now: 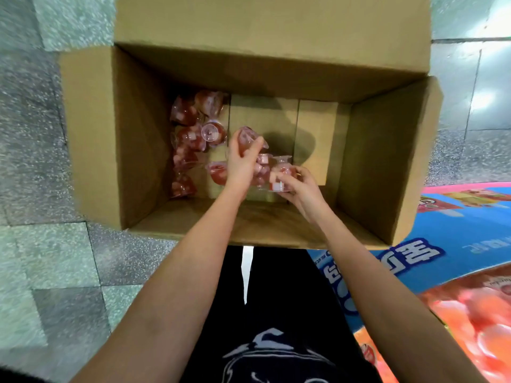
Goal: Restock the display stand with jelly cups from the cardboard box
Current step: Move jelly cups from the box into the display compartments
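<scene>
An open cardboard box (91, 139) sits on the floor in front of me, both my arms reaching into it. Several clear jelly cups (190, 134) with red jelly lie along the box's left side. My left hand (242, 164) grips one red jelly cup (247, 135) by its upper part. My right hand (300, 189) pinches another jelly cup (282, 172) just right of it. One or two more cups (261, 170) sit between my hands, partly hidden. The display stand shows only as a blue printed panel (442, 244) at the right.
The box's flaps stand open at the far side (271, 20) and right (414, 161). Grey speckled floor tiles (41, 189) surround it. The right half of the box bottom (315, 128) is bare cardboard. A pack printed with orange jelly pictures (475, 313) lies at lower right.
</scene>
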Action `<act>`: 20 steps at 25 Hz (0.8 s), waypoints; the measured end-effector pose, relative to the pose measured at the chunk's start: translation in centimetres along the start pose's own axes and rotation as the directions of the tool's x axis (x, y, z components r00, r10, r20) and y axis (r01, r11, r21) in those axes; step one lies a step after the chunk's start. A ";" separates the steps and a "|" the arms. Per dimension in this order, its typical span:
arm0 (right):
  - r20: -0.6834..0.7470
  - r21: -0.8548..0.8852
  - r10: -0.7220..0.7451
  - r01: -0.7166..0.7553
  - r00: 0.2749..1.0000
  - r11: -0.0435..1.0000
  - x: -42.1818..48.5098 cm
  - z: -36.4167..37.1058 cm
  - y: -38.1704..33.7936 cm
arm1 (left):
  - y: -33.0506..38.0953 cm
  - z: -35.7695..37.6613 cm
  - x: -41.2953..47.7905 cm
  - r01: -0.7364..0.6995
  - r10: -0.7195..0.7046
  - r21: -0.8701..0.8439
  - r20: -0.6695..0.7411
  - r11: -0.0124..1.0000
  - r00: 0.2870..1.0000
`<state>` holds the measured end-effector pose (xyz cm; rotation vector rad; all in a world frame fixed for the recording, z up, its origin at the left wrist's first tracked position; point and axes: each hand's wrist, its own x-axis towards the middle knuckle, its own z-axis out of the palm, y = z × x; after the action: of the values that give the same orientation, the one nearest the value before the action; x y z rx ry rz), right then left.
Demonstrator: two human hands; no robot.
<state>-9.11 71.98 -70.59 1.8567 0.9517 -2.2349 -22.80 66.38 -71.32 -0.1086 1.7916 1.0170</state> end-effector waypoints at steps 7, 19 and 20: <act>-0.164 0.129 -0.195 0.217 0.967 0.968 -8.4 2.4 -2.9 | 5.4 -2.4 -6.5 -0.163 0.163 -0.015 0.035 0.987 0.986; -0.390 0.054 -0.524 0.587 0.758 0.808 -21.2 3.8 -3.4 | 11.5 -3.6 -17.2 -0.414 0.409 -0.028 0.229 0.910 0.883; -0.421 0.024 -0.541 0.605 0.728 0.796 -22.0 3.7 -3.1 | 11.5 -3.3 -17.8 -0.432 0.423 -0.022 0.252 0.901 0.870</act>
<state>-7.89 65.64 -48.97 2.4158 1.6702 -2.3258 -22.63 64.93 -49.89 0.4446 1.6291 1.2472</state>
